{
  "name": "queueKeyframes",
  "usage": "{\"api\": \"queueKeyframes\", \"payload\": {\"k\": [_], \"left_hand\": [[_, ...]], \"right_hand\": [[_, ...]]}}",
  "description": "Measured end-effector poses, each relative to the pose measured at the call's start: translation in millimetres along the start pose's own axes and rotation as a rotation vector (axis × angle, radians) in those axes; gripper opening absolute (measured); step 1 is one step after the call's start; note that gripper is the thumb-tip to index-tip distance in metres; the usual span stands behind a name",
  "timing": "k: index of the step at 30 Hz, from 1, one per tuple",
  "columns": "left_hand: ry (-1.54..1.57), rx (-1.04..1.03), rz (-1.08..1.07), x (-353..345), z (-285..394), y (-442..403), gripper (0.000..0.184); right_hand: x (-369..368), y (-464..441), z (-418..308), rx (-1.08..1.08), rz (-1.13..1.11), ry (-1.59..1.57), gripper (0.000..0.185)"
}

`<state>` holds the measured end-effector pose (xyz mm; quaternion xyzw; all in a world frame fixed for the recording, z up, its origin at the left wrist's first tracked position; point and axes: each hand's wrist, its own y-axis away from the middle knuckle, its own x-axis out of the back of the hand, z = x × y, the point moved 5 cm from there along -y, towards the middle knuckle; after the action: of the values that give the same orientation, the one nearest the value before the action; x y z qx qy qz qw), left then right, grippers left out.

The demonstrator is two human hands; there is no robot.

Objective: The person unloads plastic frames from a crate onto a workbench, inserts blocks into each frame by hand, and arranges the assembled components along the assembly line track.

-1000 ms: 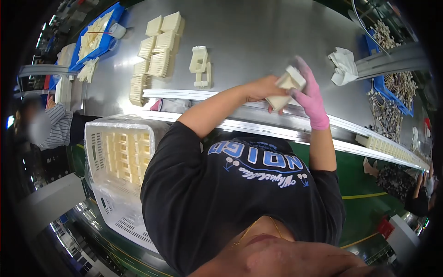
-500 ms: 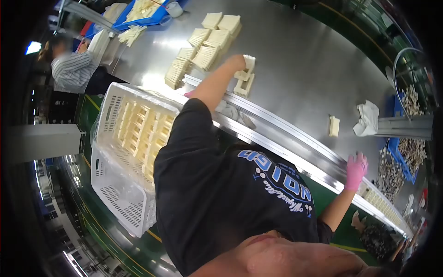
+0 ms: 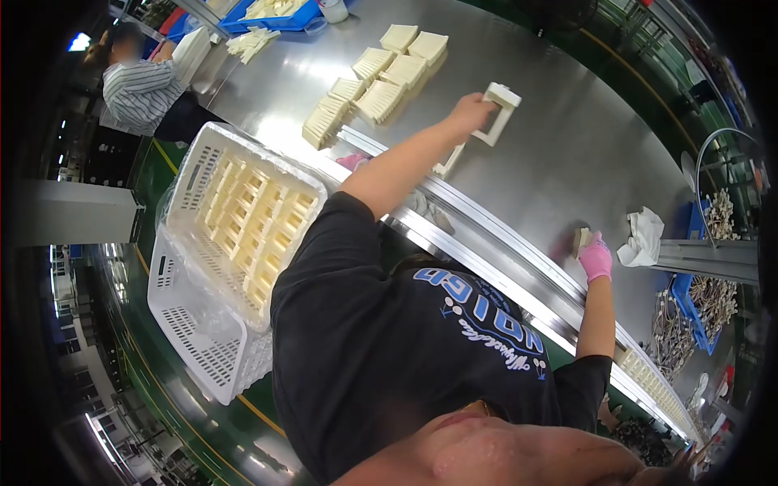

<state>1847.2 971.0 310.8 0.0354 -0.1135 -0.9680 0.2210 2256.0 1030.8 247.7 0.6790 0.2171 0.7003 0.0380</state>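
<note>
My left hand (image 3: 472,114), bare, is closed on one side of a cream rectangular plastic frame (image 3: 506,97) above the metal table. A second cream frame (image 3: 448,162) lies at the table's near edge, mostly hidden behind my left forearm. On the right, my right hand (image 3: 597,259) wears a pink glove and has its fingers around a small cream block (image 3: 581,240) at the tabletop. Several cream ribbed blocks (image 3: 381,100) stand grouped on the table to the left of my left hand.
A white basket (image 3: 185,191) with cream parts is at left. Blue trays (image 3: 301,19) hold pieces at upper left. A white cloth (image 3: 643,236) lies right of my gloved hand. A metal rail (image 3: 494,217) runs along the near edge. A person in a striped shirt (image 3: 144,93) sits at far left.
My left hand has moved right with the cream frame, away from the second one. My right hand has gone from the rail up to the small cream block and closed on it.
</note>
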Motion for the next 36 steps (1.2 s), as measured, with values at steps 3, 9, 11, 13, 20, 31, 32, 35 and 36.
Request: {"api": "queueKeyframes", "payload": {"k": [3,9,11,13,20,31,32,35,36], "left_hand": [[0.19,0.079,-0.109,-45,5,28,0.025],[0.028,-0.115,-0.315,-134,-45,46,0.044],[0.02,-0.06,-0.375,-156,-46,72,0.04],[0.067,0.024,-0.462,-163,-33,103,0.036],[-0.026,-0.208,-0.475,-160,-23,122,0.029],[0.179,-0.2,-0.555,-161,-32,109,0.036],[0.217,-0.167,-0.553,-161,-32,109,0.036],[0.304,-0.097,-0.551,-161,-27,112,0.036],[0.317,-0.095,-0.555,-162,-22,113,0.037]], "right_hand": [[10,3,2,0.039,0.107,-0.23,0.043],[82,76,-62,0.241,-0.286,-1.362,0.024],[96,97,-79,0.291,-0.203,-1.243,0.025],[91,99,-85,0.264,-0.123,-1.282,0.029],[76,105,-117,0.259,0.436,-0.884,0.039],[87,115,-120,0.427,0.684,-0.844,0.053],[87,114,-121,0.432,0.673,-0.832,0.053],[88,109,-121,0.512,0.766,-0.956,0.053],[89,110,-122,0.496,0.757,-0.923,0.053]]}}
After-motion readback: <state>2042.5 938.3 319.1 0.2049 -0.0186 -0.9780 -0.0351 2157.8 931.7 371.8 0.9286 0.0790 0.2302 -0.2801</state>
